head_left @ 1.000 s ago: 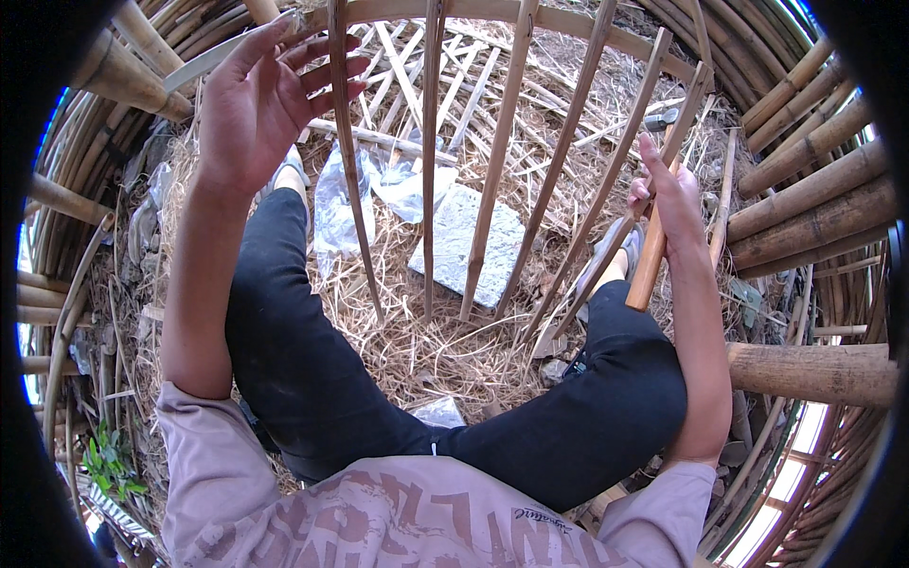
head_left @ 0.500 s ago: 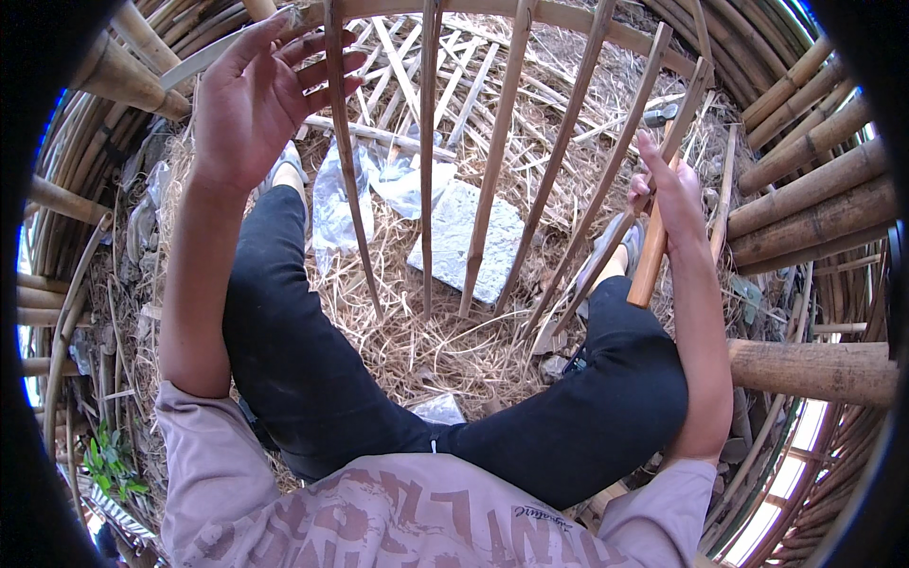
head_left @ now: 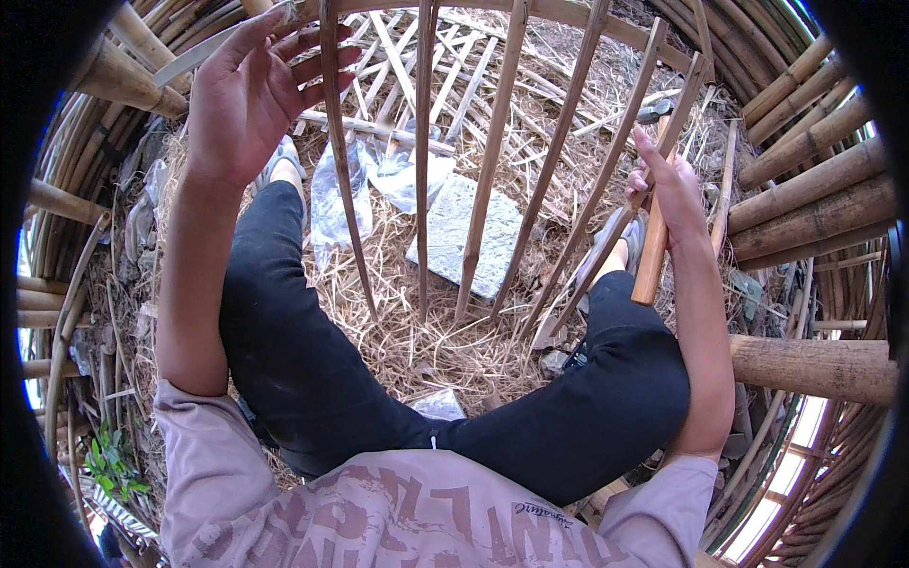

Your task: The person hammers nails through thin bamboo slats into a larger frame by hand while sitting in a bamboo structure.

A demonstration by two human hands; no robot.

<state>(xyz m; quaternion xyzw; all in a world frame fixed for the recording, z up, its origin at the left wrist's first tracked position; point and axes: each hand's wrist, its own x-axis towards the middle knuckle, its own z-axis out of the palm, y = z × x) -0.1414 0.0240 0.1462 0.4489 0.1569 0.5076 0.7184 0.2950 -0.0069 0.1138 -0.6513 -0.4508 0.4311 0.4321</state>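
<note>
A frame of thin bamboo slats (head_left: 488, 156) fans out before me, its slats fixed to a curved crosspiece (head_left: 540, 9) at the far side. My left hand (head_left: 244, 109) is at the crosspiece's left end, palm showing and fingers stretched out. Some of those fingers pass behind the leftmost slat (head_left: 339, 142); the fingertips at the top are partly hidden. My right hand (head_left: 674, 194) is closed around a hammer (head_left: 650, 260) with a wooden handle, its metal head beyond the hand. That hand also lies against the rightmost slat (head_left: 684, 104), its thumb stretched up.
Below the frame, a rough pale slab (head_left: 464, 237) lies on straw beside clear plastic bags (head_left: 336, 204). Loose bamboo strips (head_left: 402, 62) are scattered at the far side. Thick bamboo poles (head_left: 805, 213) stand close on my right, and another pole (head_left: 814, 369) juts in near my right elbow.
The slat frame has shifted very slightly left and away from me, with both hands moving along. The hold on the hammer looks the same.
</note>
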